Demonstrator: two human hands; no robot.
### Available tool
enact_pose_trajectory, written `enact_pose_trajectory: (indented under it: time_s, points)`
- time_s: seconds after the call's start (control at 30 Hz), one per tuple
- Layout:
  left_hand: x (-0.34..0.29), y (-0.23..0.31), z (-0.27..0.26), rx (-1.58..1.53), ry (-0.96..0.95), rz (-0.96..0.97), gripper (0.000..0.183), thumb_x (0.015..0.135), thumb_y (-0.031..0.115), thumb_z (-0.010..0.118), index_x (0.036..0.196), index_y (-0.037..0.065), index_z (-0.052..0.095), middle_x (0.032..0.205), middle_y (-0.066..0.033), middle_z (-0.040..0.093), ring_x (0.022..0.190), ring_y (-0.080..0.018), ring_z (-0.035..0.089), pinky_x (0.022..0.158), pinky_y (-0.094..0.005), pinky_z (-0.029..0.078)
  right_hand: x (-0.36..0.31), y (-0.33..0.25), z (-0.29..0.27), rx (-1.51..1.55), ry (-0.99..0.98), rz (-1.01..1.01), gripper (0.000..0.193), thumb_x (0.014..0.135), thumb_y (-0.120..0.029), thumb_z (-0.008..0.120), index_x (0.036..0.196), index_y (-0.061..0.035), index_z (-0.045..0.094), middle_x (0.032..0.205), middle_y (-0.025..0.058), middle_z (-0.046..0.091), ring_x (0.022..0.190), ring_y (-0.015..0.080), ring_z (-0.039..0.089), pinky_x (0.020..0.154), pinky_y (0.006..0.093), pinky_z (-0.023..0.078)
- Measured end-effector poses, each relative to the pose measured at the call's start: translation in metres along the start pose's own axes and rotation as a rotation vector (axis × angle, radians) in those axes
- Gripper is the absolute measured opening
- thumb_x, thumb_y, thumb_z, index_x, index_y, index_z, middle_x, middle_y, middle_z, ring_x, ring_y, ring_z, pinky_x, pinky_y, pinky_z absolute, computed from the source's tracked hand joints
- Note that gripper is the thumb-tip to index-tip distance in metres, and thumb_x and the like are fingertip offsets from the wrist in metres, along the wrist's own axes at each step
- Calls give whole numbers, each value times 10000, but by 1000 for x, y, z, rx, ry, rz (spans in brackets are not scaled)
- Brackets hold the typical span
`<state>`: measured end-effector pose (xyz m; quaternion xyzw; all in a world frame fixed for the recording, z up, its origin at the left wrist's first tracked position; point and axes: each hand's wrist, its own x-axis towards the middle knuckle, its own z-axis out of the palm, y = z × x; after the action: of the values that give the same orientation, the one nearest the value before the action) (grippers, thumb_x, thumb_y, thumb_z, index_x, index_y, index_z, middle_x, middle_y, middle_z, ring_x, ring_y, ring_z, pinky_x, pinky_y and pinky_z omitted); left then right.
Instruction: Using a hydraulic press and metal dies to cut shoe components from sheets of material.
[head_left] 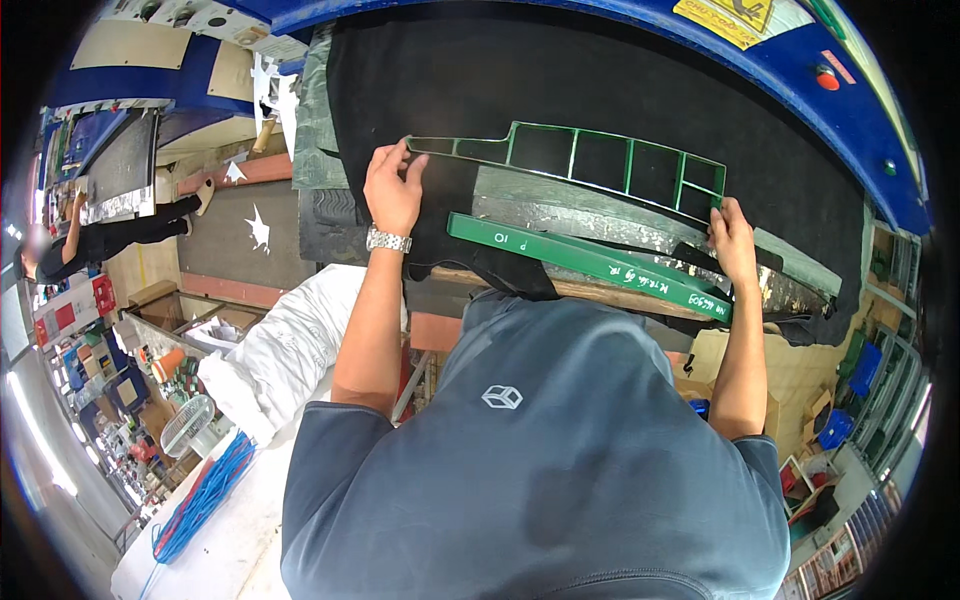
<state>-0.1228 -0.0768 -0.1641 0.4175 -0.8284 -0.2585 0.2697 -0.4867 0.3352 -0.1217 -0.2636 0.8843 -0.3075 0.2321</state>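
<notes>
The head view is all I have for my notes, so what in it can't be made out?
- Green frame, head view: its underside faces away; its lower right corner is partly covered by the right hand.
- White sack, head view: part hidden behind the left forearm.
- Yellow sign, head view: cut off by the upper edge.
- Clutter at far left, head view: too small.

The frame and white-lettered bar are green, the cloth black.
</notes>
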Motion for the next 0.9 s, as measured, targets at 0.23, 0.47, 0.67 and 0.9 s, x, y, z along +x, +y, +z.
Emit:
enact_pose_trajectory:
  time_s: [0.23,0.47,0.67,0.9]
  points:
    - [-2,-3,0,9,10,-2,394,890,115,826,1258,7,736,1026,-91,711,821,-212,701,781,-349,576,-1,-4,3,-1,-5,-18,170,1110,-156,563,1193,-7,563,743,51,600,626,131,580,590,321,506]
    - [-2,-1,3,41,10,-33,387,924,101,783,1290,-9,718,990,-93,704,816,-222,707,792,-363,568,0,-1,5,28,-12,-7,193,1112,-160,564,1224,-3,571,746,55,606,633,123,582,591,316,504]
    - [-1,-5,1,40,-2,-24,409,934,91,770,1322,-19,698,985,-91,703,808,-217,701,790,-359,567,0,-5,8,44,-4,-25,199,1113,-176,571,1204,1,567,754,66,606,639,133,587,596,331,509]
    - [0,-23,-7,-92,-31,9,536,938,66,770,1441,-24,607,971,-103,711,817,-221,701,779,-364,572,-2,-10,1,51,-29,8,339,1079,-225,653,1335,-14,584,821,89,683,689,160,650,649,337,543]
